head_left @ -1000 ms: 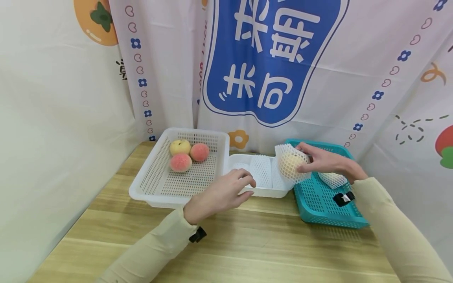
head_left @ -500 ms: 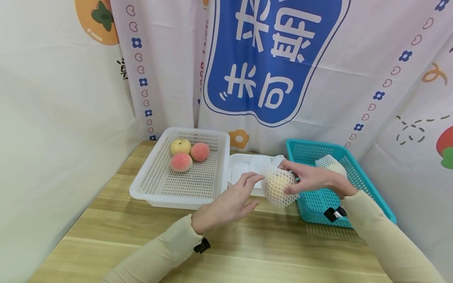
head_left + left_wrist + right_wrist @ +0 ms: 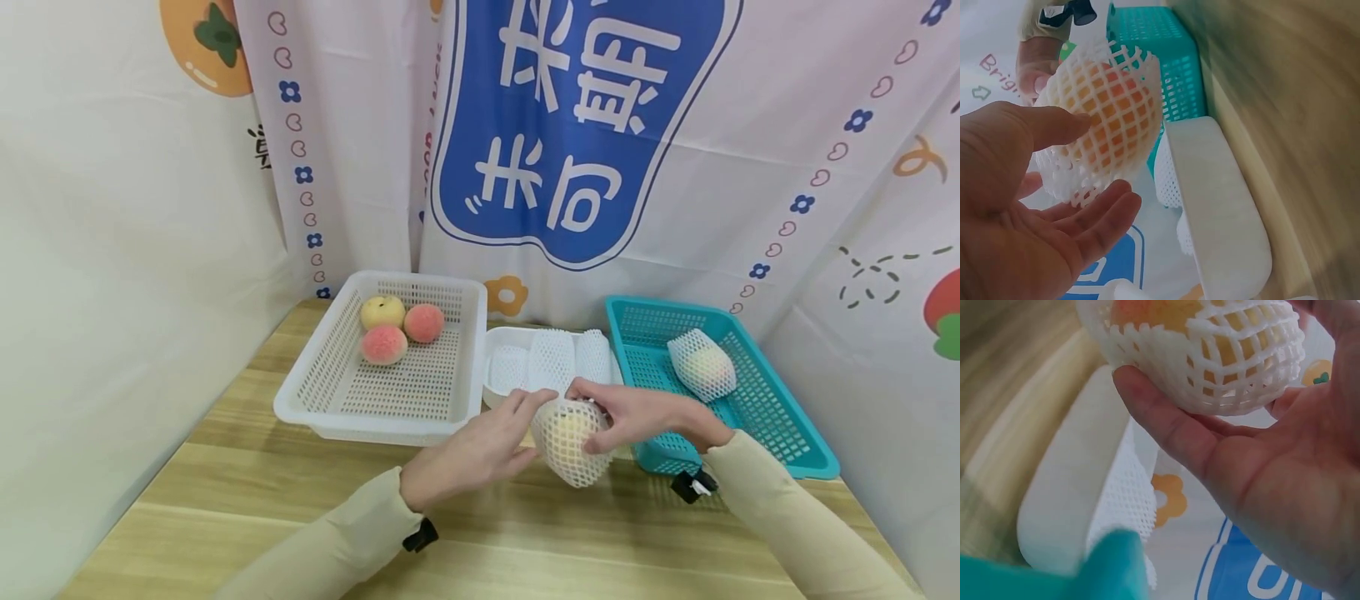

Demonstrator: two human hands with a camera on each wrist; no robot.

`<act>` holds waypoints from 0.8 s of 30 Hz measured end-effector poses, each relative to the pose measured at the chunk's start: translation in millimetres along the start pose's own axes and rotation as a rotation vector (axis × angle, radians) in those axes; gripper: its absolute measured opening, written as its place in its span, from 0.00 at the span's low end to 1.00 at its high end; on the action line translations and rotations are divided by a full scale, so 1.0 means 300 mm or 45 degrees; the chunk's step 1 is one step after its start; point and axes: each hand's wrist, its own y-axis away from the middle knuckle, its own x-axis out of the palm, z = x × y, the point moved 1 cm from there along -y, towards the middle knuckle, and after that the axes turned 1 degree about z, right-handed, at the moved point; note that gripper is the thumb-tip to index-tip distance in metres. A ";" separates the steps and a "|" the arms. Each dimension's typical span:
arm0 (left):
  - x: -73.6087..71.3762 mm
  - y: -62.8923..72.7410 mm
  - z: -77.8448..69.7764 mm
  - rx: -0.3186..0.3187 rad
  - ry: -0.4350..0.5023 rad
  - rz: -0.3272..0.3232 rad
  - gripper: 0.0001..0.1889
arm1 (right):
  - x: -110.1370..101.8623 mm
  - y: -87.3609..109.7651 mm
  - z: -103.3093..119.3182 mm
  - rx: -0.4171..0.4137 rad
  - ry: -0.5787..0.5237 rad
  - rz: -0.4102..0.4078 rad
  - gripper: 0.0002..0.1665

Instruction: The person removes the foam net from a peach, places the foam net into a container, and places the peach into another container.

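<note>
A yellow and red peach in a white foam net (image 3: 572,442) is held over the wooden table, in front of the white tray. My right hand (image 3: 637,417) grips it from the right, thumb on the near side and fingers behind. From the left, my left hand (image 3: 472,450) meets the net; in the left wrist view its thumb (image 3: 1060,127) lies across the mesh while the other fingers curve under and behind. The right wrist view shows the peach's bare skin (image 3: 1154,314) at the net's opening. Another netted peach (image 3: 703,367) lies in the teal basket (image 3: 795,417).
A white basket (image 3: 465,358) at the left holds several bare peaches (image 3: 385,344). Between the baskets, the white tray (image 3: 495,398) holds folded foam nets (image 3: 552,358). A printed cloth (image 3: 360,167) hangs behind, right at the table's back edge (image 3: 307,312).
My right hand has brought the netted peach left and nearer, away from the tray and teal basket. My left hand has moved right and nearer, and now meets the net.
</note>
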 end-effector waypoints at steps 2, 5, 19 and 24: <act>0.007 0.010 0.000 0.028 -0.021 0.042 0.38 | 0.020 -0.011 -0.001 0.001 0.011 0.017 0.28; 0.024 0.021 0.005 0.062 -0.049 0.087 0.40 | 0.049 -0.025 -0.003 0.007 0.011 0.031 0.28; 0.070 0.079 0.043 0.092 -0.100 0.087 0.35 | 0.122 -0.065 -0.051 -0.010 -0.114 -0.020 0.44; 0.083 0.098 0.053 0.094 -0.044 0.036 0.36 | 0.150 -0.071 -0.072 -0.059 -0.181 -0.020 0.40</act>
